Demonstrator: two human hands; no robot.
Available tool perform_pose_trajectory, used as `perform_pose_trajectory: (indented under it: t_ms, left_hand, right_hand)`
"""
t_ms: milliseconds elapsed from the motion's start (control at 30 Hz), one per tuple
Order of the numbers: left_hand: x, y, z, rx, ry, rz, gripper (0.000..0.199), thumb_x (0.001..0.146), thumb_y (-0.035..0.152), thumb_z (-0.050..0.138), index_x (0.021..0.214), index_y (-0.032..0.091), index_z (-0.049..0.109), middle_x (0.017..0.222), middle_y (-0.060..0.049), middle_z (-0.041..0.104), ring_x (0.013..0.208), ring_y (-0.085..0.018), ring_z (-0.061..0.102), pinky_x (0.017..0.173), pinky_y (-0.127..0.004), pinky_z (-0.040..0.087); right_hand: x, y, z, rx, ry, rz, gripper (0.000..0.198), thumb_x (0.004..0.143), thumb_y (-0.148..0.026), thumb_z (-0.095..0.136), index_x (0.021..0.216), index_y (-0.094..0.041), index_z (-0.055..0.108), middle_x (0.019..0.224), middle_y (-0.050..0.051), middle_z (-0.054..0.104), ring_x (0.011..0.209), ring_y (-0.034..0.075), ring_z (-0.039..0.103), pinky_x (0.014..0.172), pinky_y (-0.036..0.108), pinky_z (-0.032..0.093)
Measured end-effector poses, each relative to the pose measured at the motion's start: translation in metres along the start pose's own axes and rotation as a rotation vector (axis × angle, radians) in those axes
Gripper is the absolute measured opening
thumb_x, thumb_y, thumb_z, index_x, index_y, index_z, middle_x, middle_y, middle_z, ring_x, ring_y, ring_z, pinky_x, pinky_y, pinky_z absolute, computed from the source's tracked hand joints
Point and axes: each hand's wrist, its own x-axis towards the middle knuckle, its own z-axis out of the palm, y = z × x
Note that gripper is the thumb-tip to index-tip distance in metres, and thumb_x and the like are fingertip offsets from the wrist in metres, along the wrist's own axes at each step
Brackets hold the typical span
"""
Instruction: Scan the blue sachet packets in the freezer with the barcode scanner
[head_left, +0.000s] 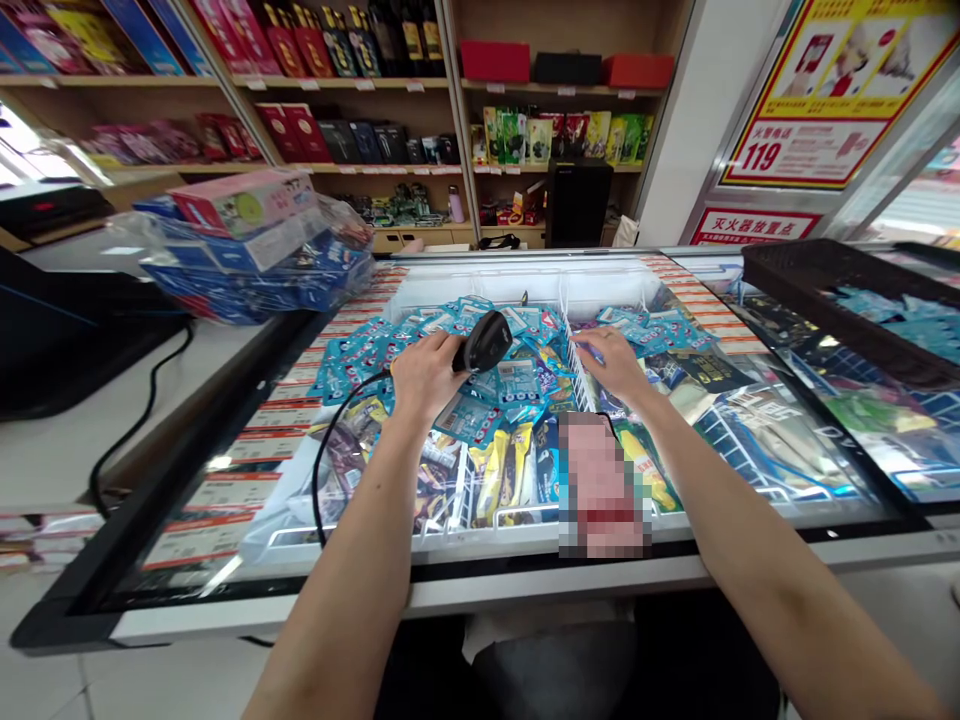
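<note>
My left hand is closed round the handle of a black barcode scanner, whose head points right over a pile of small blue packets. A black cable runs from the scanner down past my left forearm. My right hand is further right, between that pile and a second group of blue packets. Its fingers are bent together low over the glass; a small bluish bit shows at them, but what it is stays unclear. The packets lie on the glass lid of a chest freezer.
Frozen goods and white wire dividers show through the glass. A blurred pink item lies near the front edge. Plastic-wrapped boxes stand on the left counter. At the right is a dark basket with blue packets. Stocked shelves line the back.
</note>
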Motion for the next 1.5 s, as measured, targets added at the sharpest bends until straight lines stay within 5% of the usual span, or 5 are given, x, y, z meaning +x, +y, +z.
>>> perform_pose_trajectory:
  t_ms: [233, 633, 867, 1167, 1500]
  left_hand:
    - [-0.001, 0.000, -0.002, 0.012, 0.010, -0.010, 0.030, 0.080, 0.033, 0.056, 0.108, 0.022, 0.061, 0.097, -0.008, 0.065, 0.096, -0.026, 0.061, 0.073, -0.034, 0.043]
    - [-0.001, 0.003, -0.003, 0.012, -0.017, 0.000, 0.028, 0.081, 0.031, 0.055, 0.107, 0.022, 0.061, 0.096, -0.009, 0.065, 0.096, -0.026, 0.060, 0.073, -0.034, 0.042]
    - [-0.001, 0.003, -0.001, 0.032, -0.005, 0.023, 0.029, 0.081, 0.031, 0.055, 0.108, 0.023, 0.061, 0.096, -0.008, 0.066, 0.095, -0.026, 0.061, 0.073, -0.034, 0.042]
    - [-0.002, 0.005, -0.003, -0.014, -0.020, 0.027, 0.031, 0.080, 0.030, 0.057, 0.109, 0.023, 0.061, 0.099, -0.009, 0.066, 0.096, -0.026, 0.061, 0.076, -0.035, 0.043]
    - [-0.003, 0.007, -0.004, -0.021, -0.044, 0.093, 0.031, 0.081, 0.031, 0.054, 0.110, 0.023, 0.061, 0.100, -0.008, 0.066, 0.096, -0.026, 0.061, 0.074, -0.035, 0.044]
  right_hand:
    - [0.004, -0.013, 0.024, 0.033, -0.286, 0.061, 0.051, 0.086, -0.062, 0.047, 0.123, -0.030, 0.061, 0.126, 0.005, 0.060, 0.118, 0.028, 0.048, 0.100, 0.047, 0.035]
    - [0.010, -0.026, 0.035, -0.050, -0.407, 0.105, 0.076, 0.064, -0.075, 0.063, 0.129, -0.036, 0.053, 0.144, 0.006, 0.043, 0.136, 0.036, 0.028, 0.107, 0.056, 0.021]
    - [0.006, -0.018, 0.035, 0.224, -0.240, 0.232, 0.082, 0.061, -0.056, 0.076, 0.130, -0.025, 0.044, 0.123, 0.010, 0.057, 0.119, 0.031, 0.050, 0.101, 0.052, 0.035]
    - [0.002, -0.017, 0.028, 0.385, 0.008, 0.272, 0.063, 0.085, -0.037, 0.048, 0.145, -0.025, 0.029, 0.111, 0.009, 0.058, 0.092, 0.022, 0.058, 0.082, 0.041, 0.052]
    - [0.000, 0.003, 0.029, 0.437, 0.233, 0.426, 0.043, 0.084, -0.047, 0.049, 0.116, -0.020, 0.060, 0.097, 0.006, 0.066, 0.076, 0.018, 0.058, 0.069, 0.033, 0.052]
